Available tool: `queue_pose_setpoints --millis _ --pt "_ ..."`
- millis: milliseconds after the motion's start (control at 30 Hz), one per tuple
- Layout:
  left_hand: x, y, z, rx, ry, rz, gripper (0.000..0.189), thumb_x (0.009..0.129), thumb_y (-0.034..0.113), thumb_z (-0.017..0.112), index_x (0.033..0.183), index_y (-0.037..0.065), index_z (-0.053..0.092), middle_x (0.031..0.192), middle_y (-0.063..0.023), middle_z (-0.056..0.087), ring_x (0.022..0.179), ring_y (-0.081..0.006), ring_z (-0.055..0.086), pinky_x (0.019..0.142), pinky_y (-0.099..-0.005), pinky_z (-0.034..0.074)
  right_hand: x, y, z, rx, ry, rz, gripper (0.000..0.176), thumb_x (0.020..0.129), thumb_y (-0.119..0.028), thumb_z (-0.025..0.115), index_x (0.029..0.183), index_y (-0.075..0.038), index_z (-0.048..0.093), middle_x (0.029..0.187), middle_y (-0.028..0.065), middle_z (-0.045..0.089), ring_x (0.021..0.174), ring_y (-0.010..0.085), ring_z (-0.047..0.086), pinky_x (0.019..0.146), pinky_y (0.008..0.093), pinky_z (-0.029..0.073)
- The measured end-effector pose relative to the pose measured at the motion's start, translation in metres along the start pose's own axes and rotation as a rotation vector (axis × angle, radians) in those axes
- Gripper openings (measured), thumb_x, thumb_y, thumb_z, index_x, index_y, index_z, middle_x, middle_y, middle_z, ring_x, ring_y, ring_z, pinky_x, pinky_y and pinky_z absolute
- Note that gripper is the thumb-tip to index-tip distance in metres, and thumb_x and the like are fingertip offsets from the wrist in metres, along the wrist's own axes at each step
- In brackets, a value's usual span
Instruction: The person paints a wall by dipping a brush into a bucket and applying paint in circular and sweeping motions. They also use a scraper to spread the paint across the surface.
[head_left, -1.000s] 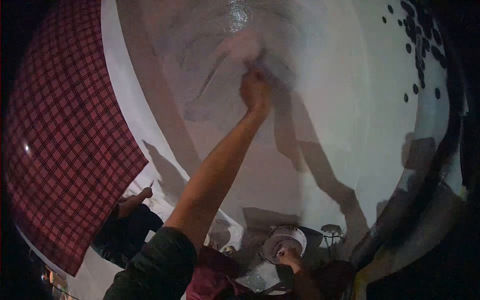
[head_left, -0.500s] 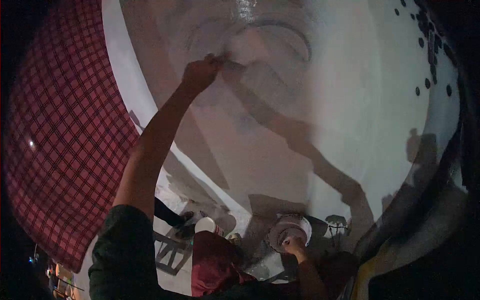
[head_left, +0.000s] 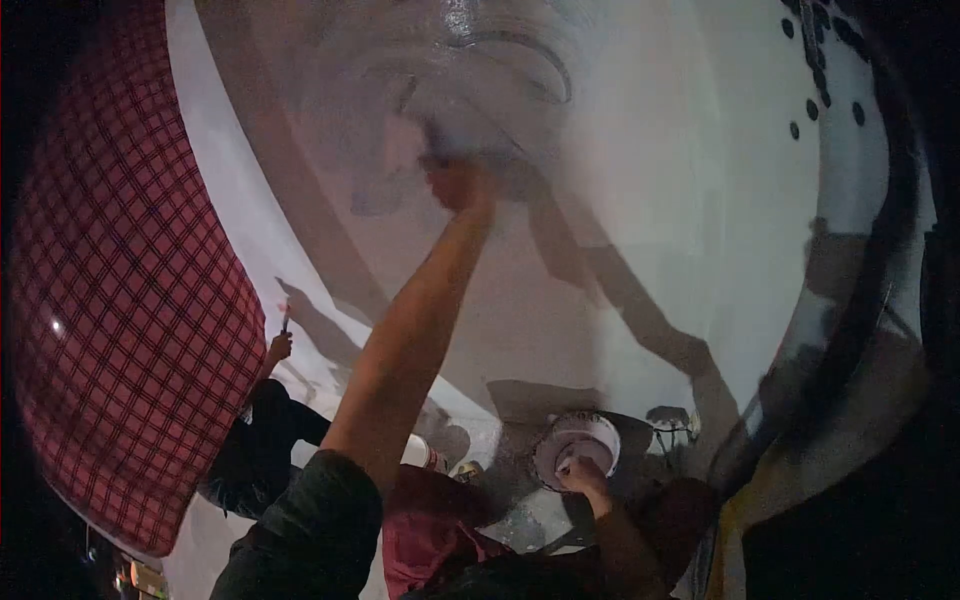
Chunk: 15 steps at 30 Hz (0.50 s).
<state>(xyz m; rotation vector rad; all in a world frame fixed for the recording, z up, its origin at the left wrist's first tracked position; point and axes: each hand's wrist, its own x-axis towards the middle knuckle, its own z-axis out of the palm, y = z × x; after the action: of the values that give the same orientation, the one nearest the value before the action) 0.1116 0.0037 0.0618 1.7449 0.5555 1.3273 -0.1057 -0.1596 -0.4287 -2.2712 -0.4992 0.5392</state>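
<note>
My left hand (head_left: 462,185) is raised at the wall (head_left: 520,300), its fingers closed round what looks like a paintbrush (head_left: 432,150). Motion smears the brush, so its bristles do not show clearly. Damp-looking strokes and a curved dark mark lie on the wall above and around it. Down by my knees, my right hand (head_left: 585,474) grips the near rim of a round paint bucket (head_left: 602,430). Pale paint shows inside the bucket; its underside is hidden from me.
At left, a co-worker's hand (head_left: 280,346) holds a slim brush (head_left: 286,318) near the white band. A red checked surface (head_left: 130,270) fills the left side. Another white tub (head_left: 425,455) stands beside my knee. Dark spots (head_left: 812,108) mark the right wall.
My left hand has swept right and down across the wall, with the arm crossing closer to the middle. A co-worker's hand with a brush has come into view at left. My right hand stays at the bucket.
</note>
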Motion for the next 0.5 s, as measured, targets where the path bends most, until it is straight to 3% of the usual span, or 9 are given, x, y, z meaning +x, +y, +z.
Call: queue_pose_setpoints --millis 33,100,200,300,400,500 --pt "-0.026 0.028 -0.006 0.0 -0.05 0.089 0.053 0.098 0.031 0.039 0.141 0.002 0.032 0.121 -0.0205 0.056 0.111 -0.0384 0.055 0.094 -0.0481 0.042 -0.002 -0.005 -0.007 -0.003 -0.021 0.01 0.027 0.079 -0.031 0.066 0.092 -0.008 0.072 0.099 0.0146 0.068 0.091 0.0325 0.066 0.082 0.0415 0.052" --pt "-0.041 0.043 -0.009 0.139 -0.423 0.462 0.051 0.097 0.024 0.043 0.142 0.005 0.032 0.115 -0.0217 0.058 0.098 -0.0385 0.061 0.086 -0.0476 0.047 0.0 -0.003 -0.007 -0.026 -0.043 0.012 0.029 0.08 -0.033 0.066 0.092 -0.007 0.071 0.1 0.0151 0.068 0.092 0.0322 0.065 0.082 0.0417 0.052" --pt "-0.056 0.041 -0.013 0.542 -0.461 1.079 0.058 0.092 0.017 0.052 0.144 0.013 0.029 0.102 -0.0218 0.061 0.077 -0.0339 0.065 0.068 -0.0434 0.053 0.005 -0.003 -0.006 -0.057 -0.058 0.003 0.031 0.08 -0.035 0.066 0.094 -0.007 0.071 0.101 0.0156 0.068 0.093 0.0324 0.065 0.083 0.0418 0.052" --pt "-0.026 0.03 -0.034 0.581 -0.583 1.43 0.054 0.093 0.014 0.049 0.144 0.025 0.033 0.109 -0.0218 0.06 0.072 -0.0293 0.064 0.058 -0.0394 0.055 -0.005 -0.014 -0.02 -0.055 -0.074 0.005 0.033 0.08 -0.036 0.066 0.096 -0.008 0.071 0.099 0.0165 0.068 0.092 0.0332 0.065 0.083 0.0413 0.052" --pt "0.033 0.039 -0.066 0.942 -0.625 1.666 0.057 0.091 0.013 0.049 0.144 0.029 0.033 0.108 -0.021 0.06 0.07 -0.0274 0.064 0.058 -0.0371 0.056 -0.008 -0.003 -0.02 -0.085 -0.055 0.001 0.033 0.081 -0.037 0.065 0.098 -0.009 0.071 0.097 0.0163 0.068 0.091 0.0337 0.065 0.083 0.0406 0.051" --pt "0.095 0.047 -0.107 1.102 -0.479 1.712 0.057 0.09 0.01 0.048 0.142 0.028 0.036 0.106 -0.021 0.062 0.067 -0.0272 0.065 0.059 -0.0376 0.056 -0.002 0.011 -0.013 -0.105 -0.052 -0.024 0.031 0.081 -0.037 0.065 0.098 -0.011 0.071 0.096 0.0156 0.069 0.092 0.0327 0.065 0.082 0.0397 0.052"
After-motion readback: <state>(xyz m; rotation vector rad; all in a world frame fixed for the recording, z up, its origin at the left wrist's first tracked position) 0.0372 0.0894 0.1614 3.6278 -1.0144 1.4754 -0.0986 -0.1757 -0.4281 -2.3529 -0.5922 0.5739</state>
